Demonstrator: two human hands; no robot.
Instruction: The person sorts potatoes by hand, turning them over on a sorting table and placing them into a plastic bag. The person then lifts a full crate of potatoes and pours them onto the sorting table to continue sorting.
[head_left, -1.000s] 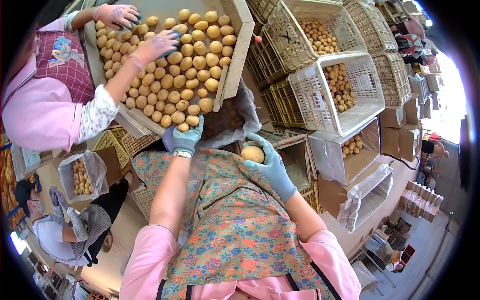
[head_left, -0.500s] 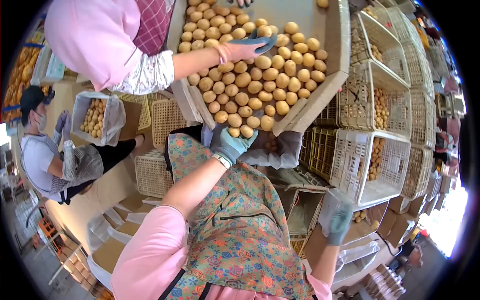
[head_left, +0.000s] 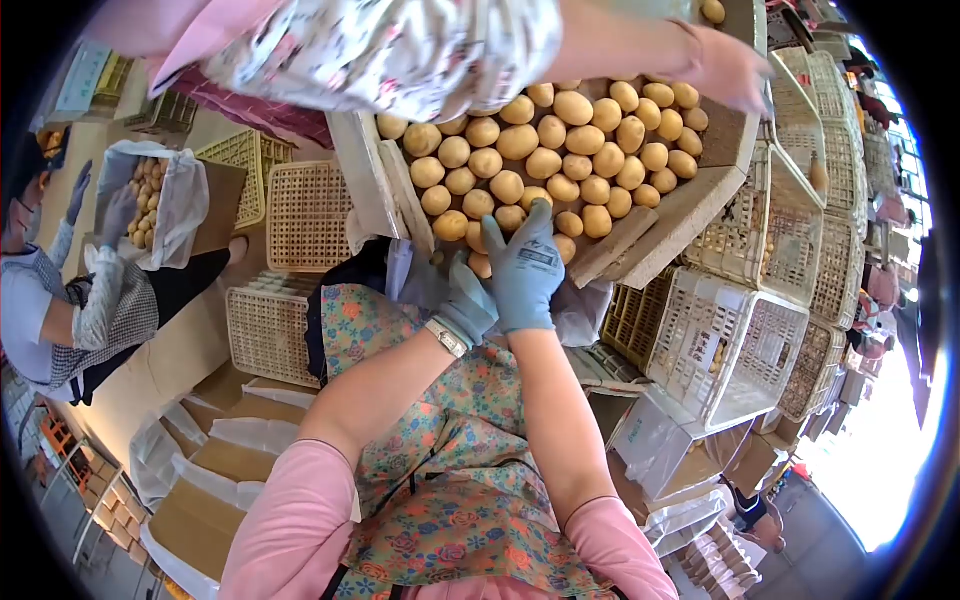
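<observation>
In the head view, we have both gloved hands at the near mouth of the tray (head_left: 690, 215), where the potatoes (head_left: 543, 163) lie close together. Our right hand (head_left: 530, 262) reaches in over the nearest ones, thumb and fingers spread apart. Our left hand (head_left: 466, 305) is just beside it; we cannot tell whether it grips anything. A co-worker's sleeve (head_left: 400, 52) crosses above the far potatoes. We judge the step in hand as reaching for potatoes; taking one calls for fingers closing around it without nudging its neighbours.
</observation>
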